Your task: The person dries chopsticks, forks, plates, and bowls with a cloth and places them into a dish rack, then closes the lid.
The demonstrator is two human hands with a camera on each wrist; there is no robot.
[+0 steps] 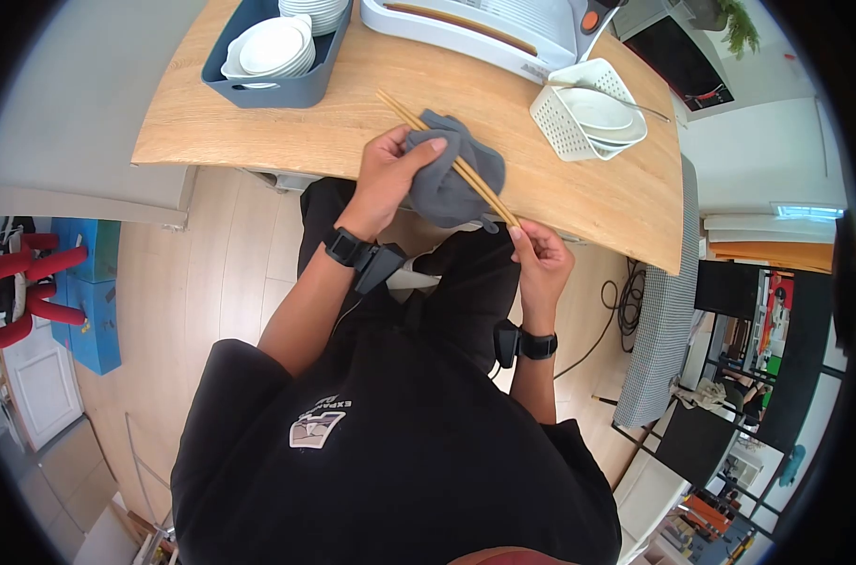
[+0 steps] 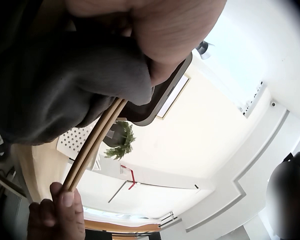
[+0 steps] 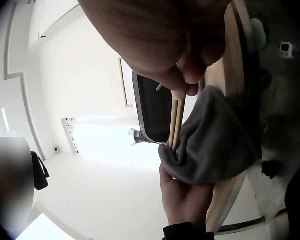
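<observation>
A pair of wooden chopsticks (image 1: pixel 482 185) slants over the near edge of the table, a grey cloth (image 1: pixel 444 188) around and beneath their middle. The left hand (image 1: pixel 387 179) grips cloth and chopsticks together, thumb on top. At their lower right end, the right hand (image 1: pixel 543 259) pinches the chopsticks between thumb and fingers. In the left wrist view the chopsticks (image 2: pixel 92 142) come out of the cloth (image 2: pixel 65 80) toward the right hand (image 2: pixel 57 215). The right wrist view shows the cloth (image 3: pixel 210 142) held in the left hand (image 3: pixel 186 197), which is partly hidden by it.
On the wooden table (image 1: pixel 353 141), a blue-grey bin (image 1: pixel 301 91) with white bowls stands at the back left. A white rack (image 1: pixel 475 38) is at the back. A perforated white basket (image 1: pixel 560 132) holding dishes and a long utensil stands to the right.
</observation>
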